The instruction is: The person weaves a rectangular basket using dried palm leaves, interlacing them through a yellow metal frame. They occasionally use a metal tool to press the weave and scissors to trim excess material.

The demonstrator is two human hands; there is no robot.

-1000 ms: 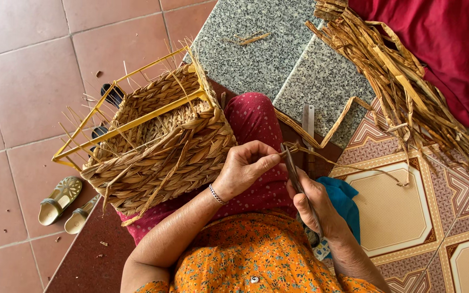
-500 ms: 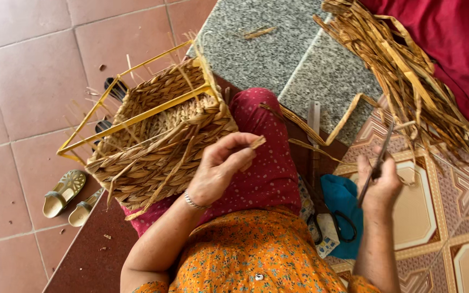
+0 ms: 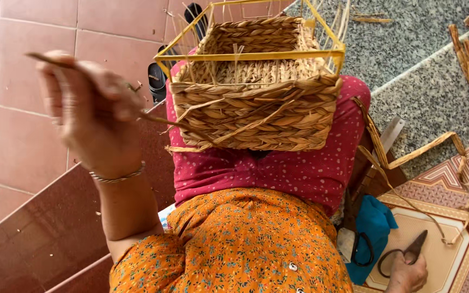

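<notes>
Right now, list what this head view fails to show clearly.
- Left hand: motion-blurred, so its grip on the straw strand is unclear.
- Right hand: cut off by the bottom edge; its hold on the scissors is partly hidden.
- Sandal: mostly hidden behind the woven basket.

basket (image 3: 256, 116): braided dried fibre, rough, matt; frame (image 3: 251, 55) yellow, smooth (metal or plastic, can't tell)
strand (image 3: 153, 116): dry fibre, matt
scissors (image 3: 405, 253): dark metal, dull
bracelet (image 3: 118, 176): shiny metal
floor tiles (image 3: 12, 141): smooth, slight gloss
step (image 3: 435, 97): speckled stone, granite-like
trousers (image 3: 278, 168): dotted cloth, matt
</notes>
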